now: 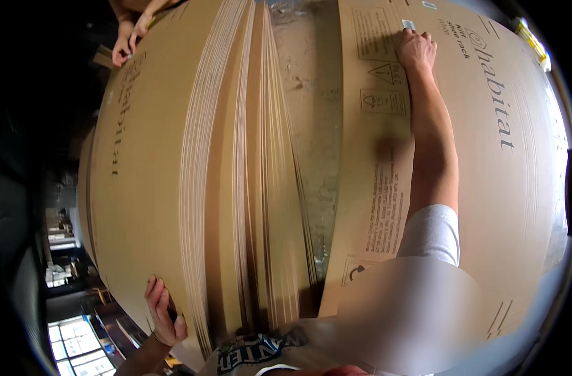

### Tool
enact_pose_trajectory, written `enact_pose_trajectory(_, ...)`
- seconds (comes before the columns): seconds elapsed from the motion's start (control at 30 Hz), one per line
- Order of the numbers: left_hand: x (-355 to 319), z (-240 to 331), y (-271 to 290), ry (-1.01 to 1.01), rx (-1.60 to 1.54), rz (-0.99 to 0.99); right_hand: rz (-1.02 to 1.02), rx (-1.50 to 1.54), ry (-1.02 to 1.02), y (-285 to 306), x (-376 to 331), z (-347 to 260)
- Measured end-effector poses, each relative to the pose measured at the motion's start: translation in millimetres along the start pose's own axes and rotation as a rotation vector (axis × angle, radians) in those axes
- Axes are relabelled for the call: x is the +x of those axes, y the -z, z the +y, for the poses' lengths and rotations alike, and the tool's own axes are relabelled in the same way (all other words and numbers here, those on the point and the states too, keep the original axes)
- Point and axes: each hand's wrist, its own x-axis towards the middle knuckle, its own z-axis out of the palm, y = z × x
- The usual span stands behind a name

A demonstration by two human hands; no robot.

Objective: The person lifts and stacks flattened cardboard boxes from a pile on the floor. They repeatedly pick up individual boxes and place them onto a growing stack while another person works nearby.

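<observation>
You seem to be labelling: your right hand, fingers curled, meets the white label on the right carton (any grip is hidden, so I can't tell). Your left hand rests half-open against the left stack. Smoothing would need even pressure.

My sleeve is pale grey. The left cardboard stack is tan, its edges striped with pale lines; the right cardboard is also tan, with dark grey print.
</observation>
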Motion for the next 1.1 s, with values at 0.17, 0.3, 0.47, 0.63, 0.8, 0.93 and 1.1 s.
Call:
enact_pose_trajectory(0.17,10,-2,18,-0.021,0.017,-0.011,-0.019,0.252,-0.084,13,-54,1)
enact_pose_trajectory(0.3,-5,-2,32,0.019,-0.031,0.092,-0.045,0.709,0.09,90,-162,-80)
enact_pose_trajectory(0.47,-50,-101,41,0.175,0.014,0.471,-0.309,1.011,0.467,264,-401,-177)
enact_pose_trajectory(0.63,-134,-346,73,0.999,0.371,0.188,-0.577,0.994,0.311,348,-533,-213)
enact_pose_trajectory(0.8,-218,-487,76,1.353,0.35,0.247,-0.529,0.903,0.095,398,-617,-229)
enact_pose_trajectory(0.93,-239,-520,90,1.22,0.222,0.217,-0.36,0.635,0.113,424,-651,-255)
enact_pose_trajectory(1.1,-242,-531,121,1.128,0.26,0.117,-0.454,0.445,-0.042,444,-656,-290)
